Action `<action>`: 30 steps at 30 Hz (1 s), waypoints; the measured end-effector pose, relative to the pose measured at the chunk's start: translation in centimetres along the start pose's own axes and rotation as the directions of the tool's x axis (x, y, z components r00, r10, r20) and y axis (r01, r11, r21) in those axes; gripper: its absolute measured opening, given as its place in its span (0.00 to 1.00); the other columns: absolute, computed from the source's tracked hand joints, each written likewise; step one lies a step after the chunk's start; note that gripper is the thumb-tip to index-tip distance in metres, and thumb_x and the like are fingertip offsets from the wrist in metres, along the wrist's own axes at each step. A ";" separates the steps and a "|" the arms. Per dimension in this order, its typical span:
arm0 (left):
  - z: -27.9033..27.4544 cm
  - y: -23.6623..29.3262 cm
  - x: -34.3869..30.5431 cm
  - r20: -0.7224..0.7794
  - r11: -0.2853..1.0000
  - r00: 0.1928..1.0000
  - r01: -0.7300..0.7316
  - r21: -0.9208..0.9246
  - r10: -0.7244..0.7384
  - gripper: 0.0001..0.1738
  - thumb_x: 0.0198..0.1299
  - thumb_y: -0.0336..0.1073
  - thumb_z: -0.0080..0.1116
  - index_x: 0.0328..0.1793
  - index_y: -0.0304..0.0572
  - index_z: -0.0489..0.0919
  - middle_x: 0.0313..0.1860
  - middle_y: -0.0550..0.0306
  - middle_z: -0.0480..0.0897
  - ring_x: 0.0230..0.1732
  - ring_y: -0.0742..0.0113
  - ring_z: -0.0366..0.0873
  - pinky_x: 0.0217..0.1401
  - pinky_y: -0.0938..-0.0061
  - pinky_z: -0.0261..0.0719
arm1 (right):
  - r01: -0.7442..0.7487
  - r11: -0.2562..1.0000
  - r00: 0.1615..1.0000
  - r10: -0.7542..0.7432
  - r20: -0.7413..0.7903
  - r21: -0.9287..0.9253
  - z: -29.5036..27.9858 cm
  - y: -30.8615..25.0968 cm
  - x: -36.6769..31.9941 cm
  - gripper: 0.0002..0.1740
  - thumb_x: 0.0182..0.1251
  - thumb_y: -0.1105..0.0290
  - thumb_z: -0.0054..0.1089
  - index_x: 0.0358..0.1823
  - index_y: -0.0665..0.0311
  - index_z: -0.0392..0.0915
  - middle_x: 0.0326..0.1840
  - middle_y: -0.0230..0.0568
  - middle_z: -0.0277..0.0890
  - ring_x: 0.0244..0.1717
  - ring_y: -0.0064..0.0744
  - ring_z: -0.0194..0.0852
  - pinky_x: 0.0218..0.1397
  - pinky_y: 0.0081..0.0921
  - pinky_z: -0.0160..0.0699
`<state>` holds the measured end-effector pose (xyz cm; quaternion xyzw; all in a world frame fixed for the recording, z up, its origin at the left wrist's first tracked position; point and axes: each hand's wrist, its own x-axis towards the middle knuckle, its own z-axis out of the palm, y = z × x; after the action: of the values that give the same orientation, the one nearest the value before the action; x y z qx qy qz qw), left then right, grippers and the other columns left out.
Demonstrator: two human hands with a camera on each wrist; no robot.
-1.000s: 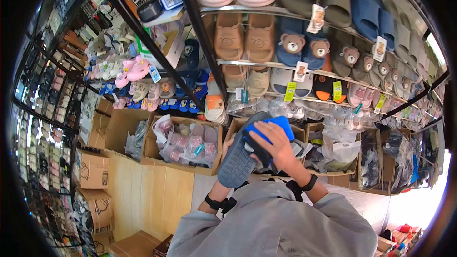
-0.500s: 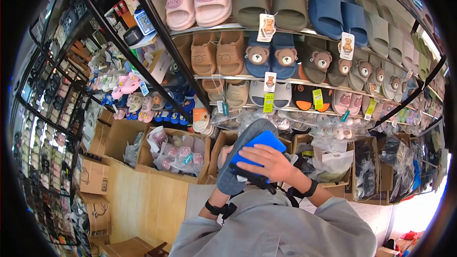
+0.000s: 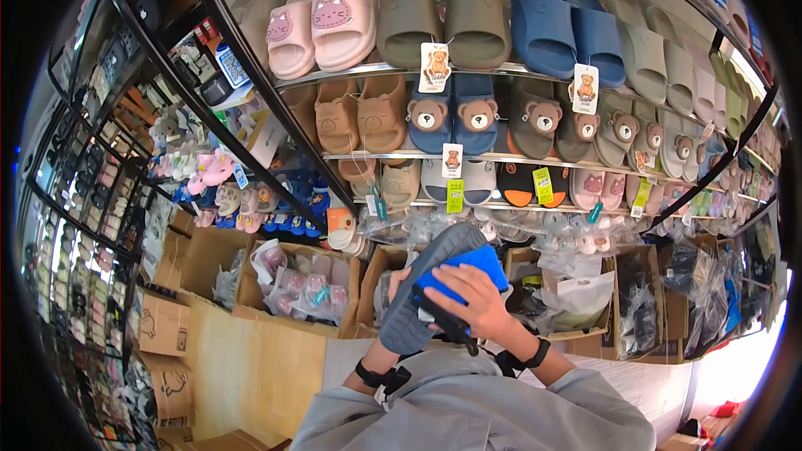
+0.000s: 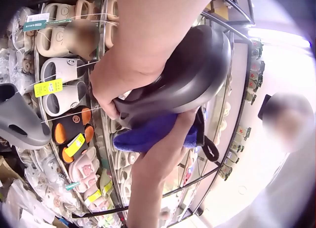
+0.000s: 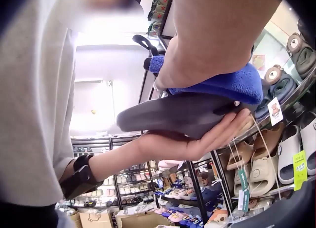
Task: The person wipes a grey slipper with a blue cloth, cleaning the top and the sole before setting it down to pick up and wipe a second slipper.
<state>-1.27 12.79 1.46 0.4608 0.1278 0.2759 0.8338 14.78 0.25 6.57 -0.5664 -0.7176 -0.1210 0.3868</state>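
Because the head camera looks down past the person's grey shirt [image 3: 501,405], most of the left hand [image 3: 399,281] is hidden behind the dark grey slipper [image 3: 408,309]; only a little of it shows at the slipper's 9 o'clock edge, gripping. The slipper is held in the air a little below centre, toward 6 o'clock, sole up. The right hand [image 3: 469,291] lies over a blue cloth [image 3: 494,262], fingers slightly apart, pressing it onto the slipper's 3 o'clock side; its thumb is out of sight. Compared with half a second ago, the shelved slippers at 12 o'clock have shifted lower and toward 9 o'clock, while cloth and slipper remain together.

From the left wrist, the near forearm covers part of the slipper at 12 o'clock, and the left fingers are mostly concealed. The right hand rises from 6 o'clock, its thumb and palm pinching the cloth; a black loop [image 4: 211,151] hangs at 4 o'clock. Another grey slipper [image 4: 22,124] is cut off at 9 o'clock, its support unclear.

From the right wrist, the left palm and fingers cradle the slipper from its 6 o'clock side, while the right hand's fingertips cannot be made out. A patch at 11 o'clock is blurred.
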 end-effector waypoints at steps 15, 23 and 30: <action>-7.0 1.9 2.0 0.019 0.869 0.980 -0.185 0.459 0.198 0.24 0.78 0.49 0.59 0.70 0.43 0.74 0.59 0.53 0.86 0.62 0.67 0.85 0.71 0.66 0.83 | 0.150 0.989 0.971 -0.145 0.191 -0.012 2.5 0.1 3.5 0.36 0.70 0.62 0.54 0.81 0.54 0.77 0.83 0.46 0.74 0.82 0.46 0.74 0.83 0.46 0.73; -5.8 7.2 4.3 0.110 0.691 0.861 0.468 -0.550 -0.496 0.35 0.80 0.58 0.47 0.75 0.36 0.80 0.62 0.47 0.90 0.53 0.56 0.92 0.62 0.63 0.92 | -0.178 0.977 0.983 0.169 -0.078 -0.118 2.4 3.4 5.4 0.42 0.59 0.53 0.85 0.75 0.56 0.82 0.78 0.48 0.79 0.76 0.54 0.77 0.79 0.52 0.75; -6.2 5.9 2.9 0.028 0.999 1.000 -0.002 0.050 0.001 0.29 0.82 0.55 0.46 0.75 0.44 0.77 0.67 0.54 0.85 0.65 0.65 0.84 0.74 0.67 0.82 | -0.064 0.993 0.998 0.062 -0.019 -0.101 5.3 -0.1 6.7 0.40 0.62 0.47 0.80 0.75 0.55 0.82 0.78 0.50 0.78 0.76 0.54 0.78 0.79 0.53 0.75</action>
<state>-3.79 21.31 3.14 0.4853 0.1226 0.2669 0.8235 12.09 8.26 7.70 -0.6066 -0.6893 -0.1493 0.3668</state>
